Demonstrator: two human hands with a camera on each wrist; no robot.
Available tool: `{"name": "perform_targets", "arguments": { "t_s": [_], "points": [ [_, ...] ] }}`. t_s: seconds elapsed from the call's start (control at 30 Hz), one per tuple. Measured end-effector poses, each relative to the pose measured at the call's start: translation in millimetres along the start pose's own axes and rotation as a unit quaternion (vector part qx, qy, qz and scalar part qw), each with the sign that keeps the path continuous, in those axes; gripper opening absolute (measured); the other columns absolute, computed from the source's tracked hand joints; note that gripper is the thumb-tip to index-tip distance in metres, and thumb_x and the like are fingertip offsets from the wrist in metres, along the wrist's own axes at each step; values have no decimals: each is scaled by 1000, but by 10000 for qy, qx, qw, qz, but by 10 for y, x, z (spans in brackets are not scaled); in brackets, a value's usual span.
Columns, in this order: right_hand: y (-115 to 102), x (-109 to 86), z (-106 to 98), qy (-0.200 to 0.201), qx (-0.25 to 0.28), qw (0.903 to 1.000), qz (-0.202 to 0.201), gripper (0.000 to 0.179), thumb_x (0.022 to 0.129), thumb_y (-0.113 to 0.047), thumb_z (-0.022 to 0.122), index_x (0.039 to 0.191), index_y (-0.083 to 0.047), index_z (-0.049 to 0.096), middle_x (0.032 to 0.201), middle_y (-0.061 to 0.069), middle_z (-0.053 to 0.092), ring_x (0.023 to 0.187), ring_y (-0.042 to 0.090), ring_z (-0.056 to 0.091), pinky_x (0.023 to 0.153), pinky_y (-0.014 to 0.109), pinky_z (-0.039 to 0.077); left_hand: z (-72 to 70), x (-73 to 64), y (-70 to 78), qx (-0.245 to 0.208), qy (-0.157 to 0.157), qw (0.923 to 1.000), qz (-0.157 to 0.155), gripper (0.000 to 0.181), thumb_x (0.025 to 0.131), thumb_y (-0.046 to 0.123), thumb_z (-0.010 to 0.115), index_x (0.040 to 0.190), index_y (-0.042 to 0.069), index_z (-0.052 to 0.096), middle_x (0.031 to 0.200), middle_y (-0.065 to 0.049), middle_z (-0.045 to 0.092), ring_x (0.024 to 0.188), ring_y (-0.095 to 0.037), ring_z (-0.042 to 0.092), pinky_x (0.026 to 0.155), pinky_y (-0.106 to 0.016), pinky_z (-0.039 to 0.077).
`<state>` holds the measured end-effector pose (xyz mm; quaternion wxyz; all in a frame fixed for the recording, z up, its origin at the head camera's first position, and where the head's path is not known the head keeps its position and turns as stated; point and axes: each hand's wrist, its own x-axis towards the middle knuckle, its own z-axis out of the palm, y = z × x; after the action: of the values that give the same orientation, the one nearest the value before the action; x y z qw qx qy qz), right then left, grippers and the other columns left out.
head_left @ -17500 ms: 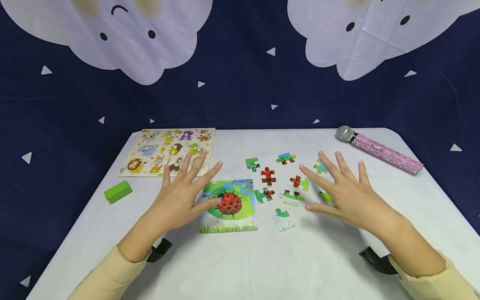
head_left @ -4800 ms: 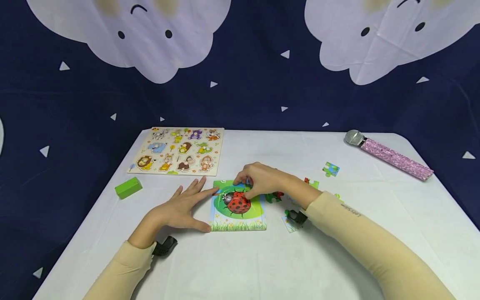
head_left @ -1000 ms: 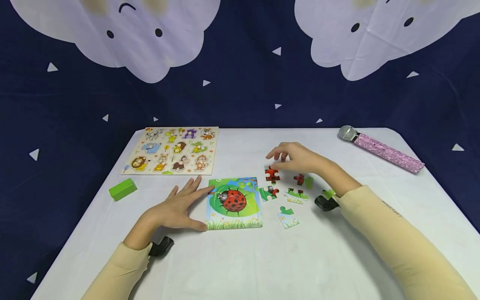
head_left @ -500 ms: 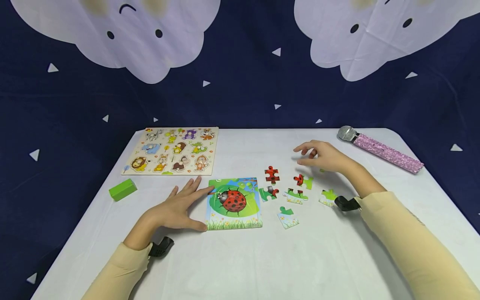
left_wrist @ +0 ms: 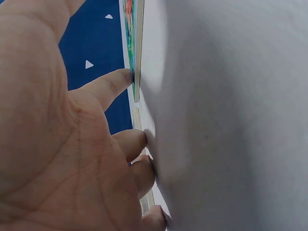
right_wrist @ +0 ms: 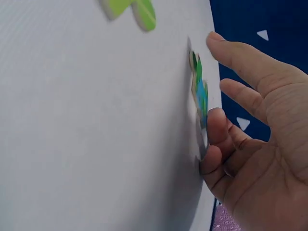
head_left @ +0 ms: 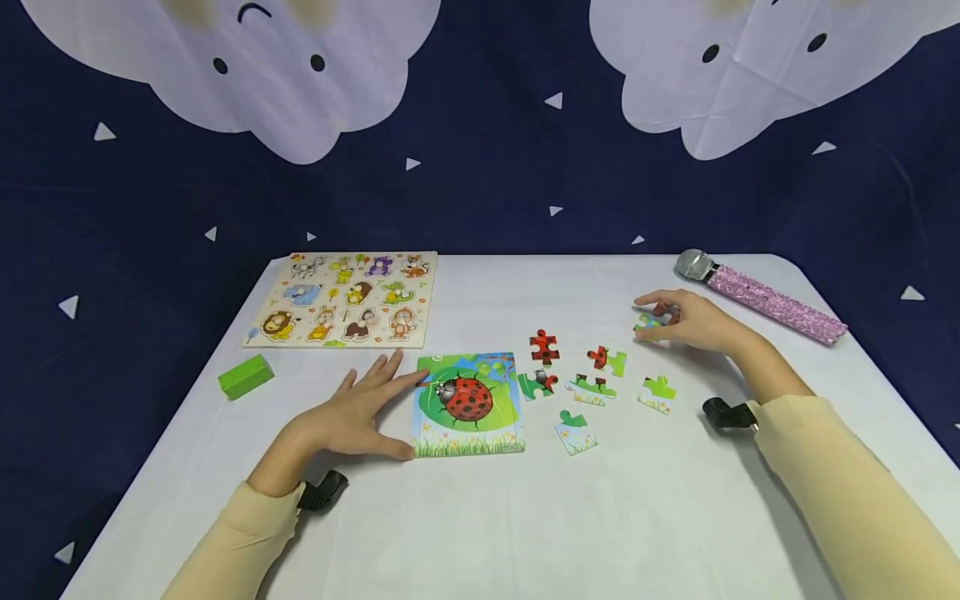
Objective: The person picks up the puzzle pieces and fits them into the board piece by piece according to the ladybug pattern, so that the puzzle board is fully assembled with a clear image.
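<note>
My left hand (head_left: 341, 417) rests beside the ladybug puzzle board (head_left: 468, 448), its fingers spread, thumb and index fingertip at the board's left edge. In the left wrist view the index finger (left_wrist: 113, 86) meets that edge. My right hand (head_left: 693, 321) is around a blue-green jigsaw piece (head_left: 647, 322), thumb and index finger on either side with a gap between them. The right wrist view has this piece (right_wrist: 199, 91) lying flat on the table, the other fingers loosely bent close to it; whether they touch it I cannot tell.
Several loose jigsaw pieces lie right of the board, among them a red one (head_left: 543, 347) and a green flowered one (head_left: 657, 394). An animal peg puzzle (head_left: 341, 300) and a green block (head_left: 246, 377) are at left. A pink glittery microphone (head_left: 772, 302) lies at back right.
My right hand has moved right, from above the red piece to the blue-green piece. Two pieces loose at the start no longer lie beside the board. The left hand stays put lately.
</note>
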<state>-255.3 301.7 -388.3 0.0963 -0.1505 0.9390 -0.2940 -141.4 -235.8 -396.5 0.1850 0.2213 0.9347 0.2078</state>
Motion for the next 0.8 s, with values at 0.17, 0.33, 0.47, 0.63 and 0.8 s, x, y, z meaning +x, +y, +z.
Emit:
{"name": "perform_targets", "arguments": {
  "t_s": [0.17,0.33,0.47,0.63,0.8],
  "points": [
    [94,-34,-3,-20,38,9999,162,66,91,-32,87,147,-7,63,124,19,67,93,19,57,77,26,48,2,7,-4,30,-3,10000,-19,113,78,62,87,171,32,30,182,-18,1,167,-48,2,128,-79,-1],
    [112,-53,0,-77,85,9997,206,64,90,-31,89,144,-5,65,125,19,67,96,19,56,78,25,48,7,10,-8,-21,-6,10000,0,113,78,61,88,171,32,31,182,-18,1,168,-48,1,128,-79,-1],
    [116,-56,1,-144,63,9997,183,64,90,-28,88,144,-4,65,127,20,65,97,19,55,78,24,46,3,4,-10,-11,-11,10000,19,113,79,60,88,171,31,30,182,-18,1,167,-49,1,127,-80,-1],
    [131,-56,-15,-225,20,9996,174,63,92,-25,87,146,-4,64,126,19,64,96,19,52,77,24,44,-9,-5,-1,10,-8,10000,32,112,79,60,88,171,31,29,182,-19,2,167,-49,1,127,-80,-1],
    [150,-68,-24,-212,81,9997,99,61,92,-23,86,146,-5,66,121,16,65,87,15,50,74,25,44,-9,-8,2,-25,-16,10000,40,112,79,59,88,171,31,30,182,-19,1,167,-49,1,127,-80,-2]
  ]
}}
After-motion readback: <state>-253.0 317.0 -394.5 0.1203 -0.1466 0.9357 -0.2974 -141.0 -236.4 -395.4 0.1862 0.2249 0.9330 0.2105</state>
